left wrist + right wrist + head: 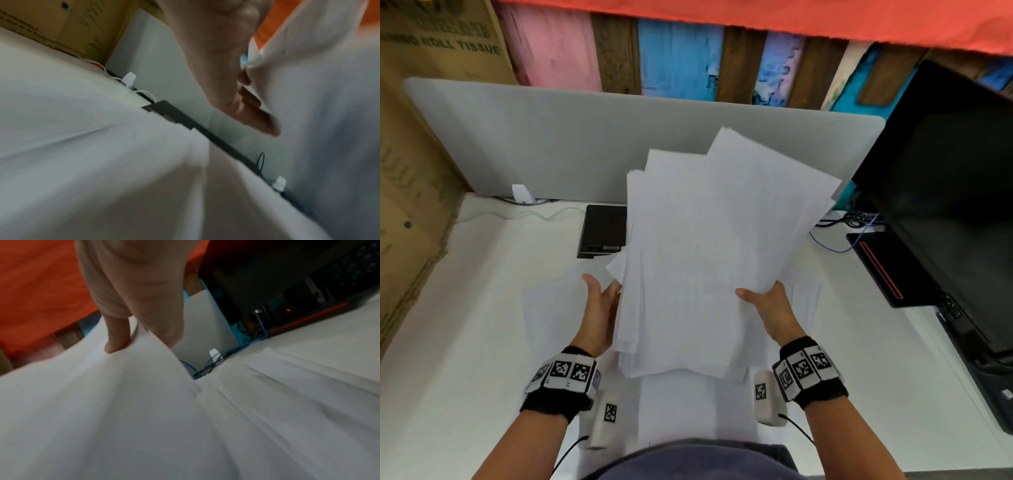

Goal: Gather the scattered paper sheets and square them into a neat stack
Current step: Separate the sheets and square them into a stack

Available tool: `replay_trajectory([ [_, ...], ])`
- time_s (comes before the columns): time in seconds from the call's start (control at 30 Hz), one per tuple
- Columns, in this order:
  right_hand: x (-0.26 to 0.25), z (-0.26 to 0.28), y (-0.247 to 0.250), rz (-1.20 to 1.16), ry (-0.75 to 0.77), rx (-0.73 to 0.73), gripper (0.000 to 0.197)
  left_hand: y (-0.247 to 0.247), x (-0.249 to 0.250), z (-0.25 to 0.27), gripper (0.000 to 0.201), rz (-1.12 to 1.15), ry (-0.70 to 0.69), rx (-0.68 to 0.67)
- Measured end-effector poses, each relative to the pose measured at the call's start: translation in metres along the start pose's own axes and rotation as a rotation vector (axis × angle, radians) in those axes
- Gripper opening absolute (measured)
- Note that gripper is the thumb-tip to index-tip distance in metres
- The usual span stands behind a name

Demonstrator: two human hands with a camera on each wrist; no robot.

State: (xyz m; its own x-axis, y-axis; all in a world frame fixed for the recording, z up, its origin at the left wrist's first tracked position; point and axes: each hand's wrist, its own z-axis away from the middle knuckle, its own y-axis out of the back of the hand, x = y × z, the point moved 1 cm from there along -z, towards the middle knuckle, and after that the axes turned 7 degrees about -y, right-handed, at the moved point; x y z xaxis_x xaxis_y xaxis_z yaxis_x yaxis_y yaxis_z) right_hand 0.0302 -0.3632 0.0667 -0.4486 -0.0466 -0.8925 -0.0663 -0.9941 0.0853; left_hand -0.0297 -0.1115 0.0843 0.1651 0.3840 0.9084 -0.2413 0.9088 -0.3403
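A loose, fanned bundle of white paper sheets (709,246) is held up above the white desk (465,342); its corners stick out at different angles. My right hand (767,305) pinches the bundle's right edge, thumb on top (115,340) and fingers underneath. My left hand (602,301) is at the left edge, its fingers (251,100) curled against and under the sheets (329,113), the thumb standing free. More sheets lie flat on the desk below (688,407), to the left (551,301) and to the right (808,301).
A black monitor (945,192) and a black device with a red stripe (883,270) stand at the right, with blue cables (839,236) behind. A black box (604,231) lies at the back, cardboard cartons (414,171) at the left, a grey divider (551,137) behind.
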Motion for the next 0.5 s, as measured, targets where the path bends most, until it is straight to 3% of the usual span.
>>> replay_trajectory([
  [0.03,-0.003,0.0,0.0,0.004,0.04,0.03,0.045,-0.003,0.008,-0.003,0.061,0.004,-0.006,0.003],
  [0.1,-0.004,-0.003,-0.001,-0.011,0.075,0.086,0.055,-0.006,0.018,-0.01,0.033,-0.049,-0.082,-0.047],
  [0.17,-0.007,-0.003,-0.003,-0.046,0.1,0.113,0.062,-0.008,0.026,-0.013,0.021,-0.194,-0.239,-0.046],
  [0.27,-0.005,-0.003,-0.003,-0.076,0.105,0.109,0.06,-0.009,0.027,-0.014,0.027,-0.326,-0.386,-0.057],
  [0.4,-0.004,0.009,0.003,-0.055,0.124,0.044,0.019,0.003,0.021,-0.009,0.041,-0.345,-0.381,-0.132],
  [0.43,-0.004,0.01,0.007,-0.053,0.13,0.034,0.022,0.007,0.021,-0.008,0.05,-0.361,-0.372,-0.172],
  [0.5,-0.006,0.01,0.014,-0.078,0.163,0.041,0.05,0.014,0.026,-0.007,0.067,-0.317,-0.323,-0.261],
])
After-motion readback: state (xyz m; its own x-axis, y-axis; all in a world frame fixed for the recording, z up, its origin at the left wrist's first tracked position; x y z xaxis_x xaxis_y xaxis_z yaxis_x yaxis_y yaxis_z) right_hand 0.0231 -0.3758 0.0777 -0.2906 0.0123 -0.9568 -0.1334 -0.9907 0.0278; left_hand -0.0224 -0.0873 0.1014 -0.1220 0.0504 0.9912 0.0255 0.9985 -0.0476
